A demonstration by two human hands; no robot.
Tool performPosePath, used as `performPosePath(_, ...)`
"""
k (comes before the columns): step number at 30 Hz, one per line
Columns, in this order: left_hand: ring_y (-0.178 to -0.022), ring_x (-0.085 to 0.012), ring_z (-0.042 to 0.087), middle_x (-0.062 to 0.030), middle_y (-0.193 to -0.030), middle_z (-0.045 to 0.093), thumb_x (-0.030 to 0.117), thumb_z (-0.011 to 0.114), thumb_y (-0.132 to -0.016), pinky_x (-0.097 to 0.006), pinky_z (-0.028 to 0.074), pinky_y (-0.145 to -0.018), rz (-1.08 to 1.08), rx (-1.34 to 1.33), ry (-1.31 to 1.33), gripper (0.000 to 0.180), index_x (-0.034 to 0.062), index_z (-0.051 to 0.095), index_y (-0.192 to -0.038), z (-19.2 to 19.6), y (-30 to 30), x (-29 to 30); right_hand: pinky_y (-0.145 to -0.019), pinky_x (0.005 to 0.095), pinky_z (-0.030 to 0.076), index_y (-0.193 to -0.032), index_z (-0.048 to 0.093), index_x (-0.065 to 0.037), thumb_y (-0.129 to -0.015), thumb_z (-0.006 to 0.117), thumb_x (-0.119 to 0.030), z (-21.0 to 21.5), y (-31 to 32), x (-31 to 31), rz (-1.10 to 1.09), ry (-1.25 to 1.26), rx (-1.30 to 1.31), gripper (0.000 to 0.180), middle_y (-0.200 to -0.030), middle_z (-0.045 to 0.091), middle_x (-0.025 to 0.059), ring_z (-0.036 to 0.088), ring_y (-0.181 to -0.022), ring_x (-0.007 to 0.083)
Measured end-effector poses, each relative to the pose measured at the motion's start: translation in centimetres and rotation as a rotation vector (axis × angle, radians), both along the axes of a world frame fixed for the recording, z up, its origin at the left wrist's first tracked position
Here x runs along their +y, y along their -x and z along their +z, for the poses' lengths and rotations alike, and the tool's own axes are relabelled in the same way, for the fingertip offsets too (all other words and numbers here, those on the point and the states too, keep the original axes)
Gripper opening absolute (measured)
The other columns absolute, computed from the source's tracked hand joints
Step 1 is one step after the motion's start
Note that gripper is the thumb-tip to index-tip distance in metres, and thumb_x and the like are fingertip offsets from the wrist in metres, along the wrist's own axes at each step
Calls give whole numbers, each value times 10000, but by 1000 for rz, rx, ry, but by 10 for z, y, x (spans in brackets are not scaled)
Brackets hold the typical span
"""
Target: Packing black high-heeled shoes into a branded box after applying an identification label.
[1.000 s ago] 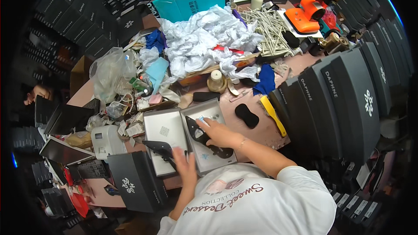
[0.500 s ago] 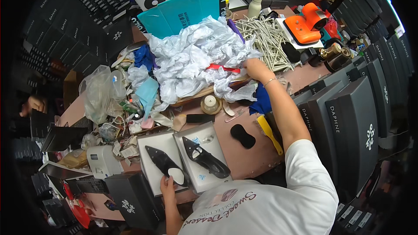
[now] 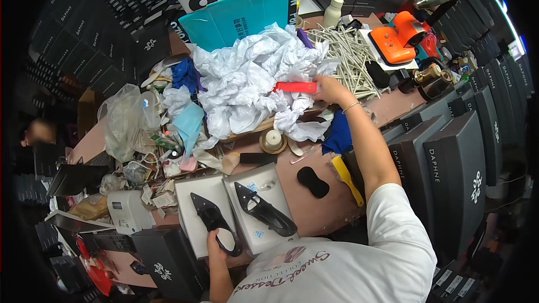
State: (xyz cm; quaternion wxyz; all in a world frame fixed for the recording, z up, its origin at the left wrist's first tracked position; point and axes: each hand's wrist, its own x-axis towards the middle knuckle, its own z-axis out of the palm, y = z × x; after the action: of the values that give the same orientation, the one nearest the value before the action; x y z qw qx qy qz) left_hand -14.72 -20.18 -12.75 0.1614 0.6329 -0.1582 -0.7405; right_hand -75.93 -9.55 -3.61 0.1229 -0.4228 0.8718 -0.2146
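Observation:
My left hand (image 3: 216, 245) grips a black pointed shoe (image 3: 209, 213) by its heel end, over the left half of an open white-lined shoe box (image 3: 184, 191). A pale insole shows inside that shoe. The matching black shoe (image 3: 276, 220) lies in the right half of the box (image 3: 231, 182). Farther off, my right hand (image 3: 331, 91) is closed on the end of a flat red strip (image 3: 297, 87); I cannot make out its exact kind. Beneath the strip spreads a big heap of crumpled white tissue paper (image 3: 241, 73).
Several pale sticks (image 3: 351, 59) are piled behind my right hand, beside an orange device (image 3: 396, 39). A yellow-handled brush (image 3: 345, 177) and a black insole-shaped pad (image 3: 313, 182) lie right of the shoes. Dark shoe boxes (image 3: 457, 174) stand at the right; plastic bags (image 3: 123, 123) clutter the left.
My right hand has drawn more of the red strip up out of the tissue paper. My left hand has shifted slightly down with the shoe, which has tilted.

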Motion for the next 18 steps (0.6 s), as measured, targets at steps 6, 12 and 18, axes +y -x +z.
performPosePath(6,-784,-264,634,-107,-886,631,307,628,-832,-405,540,-715,-30,69,40,367,38,547,-1068,35,13,-1,-768,426,513,-941,624,13,-735,645,-224,24,-28,7,-191,-242,183,315,-944,648,241,638,-838,388)
performPosePath(12,-965,-244,589,-132,-1072,573,131,592,-868,-352,492,-814,-182,-158,258,426,6,455,-1252,37,-1,3,-684,441,512,-848,653,-27,-777,547,-107,70,-70,-19,39,306,129,151,-824,646,224,634,-779,390)
performPosePath(18,-966,-207,583,-132,-1062,595,7,557,-867,-311,461,-849,-588,-307,1244,346,-14,525,-1211,121,78,-11,-743,426,500,-878,676,28,-791,600,-266,-8,-50,-38,258,-303,37,315,-858,659,236,635,-806,394)
